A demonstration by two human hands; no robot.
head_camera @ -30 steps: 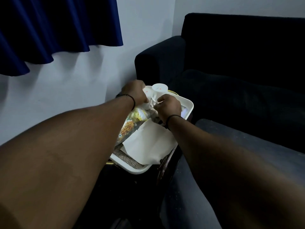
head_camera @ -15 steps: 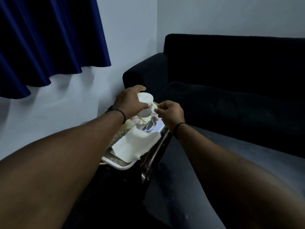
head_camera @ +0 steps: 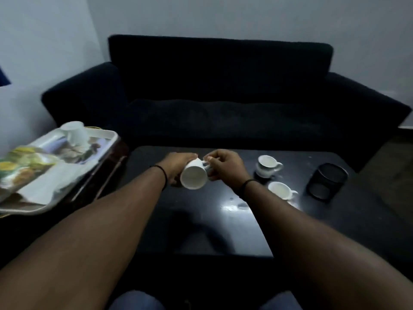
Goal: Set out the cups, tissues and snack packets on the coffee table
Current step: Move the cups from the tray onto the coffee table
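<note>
I hold a white cup [head_camera: 194,177] on its side above the black coffee table [head_camera: 201,220], its mouth facing me. My left hand [head_camera: 178,164] wraps its body and my right hand [head_camera: 223,165] pinches its handle. Two more white cups stand upright on the table at the right, one farther back [head_camera: 267,165] and one nearer [head_camera: 282,190]. At the left, a white tray [head_camera: 105,139] carries an upturned cup [head_camera: 74,132], a yellow-green snack packet [head_camera: 24,162] and a white tissue [head_camera: 51,182].
A black mesh holder [head_camera: 327,181] stands on the table's right side. A dark sofa [head_camera: 223,97] runs behind the table. The tray rests on a dark side stand [head_camera: 109,162] at the table's left end. My knees [head_camera: 138,300] show at the bottom edge.
Both hands lifted a cup off the tray and carried it right, over the coffee table. The cup went from upturned to lying sideways. My view swung right toward the table and sofa.
</note>
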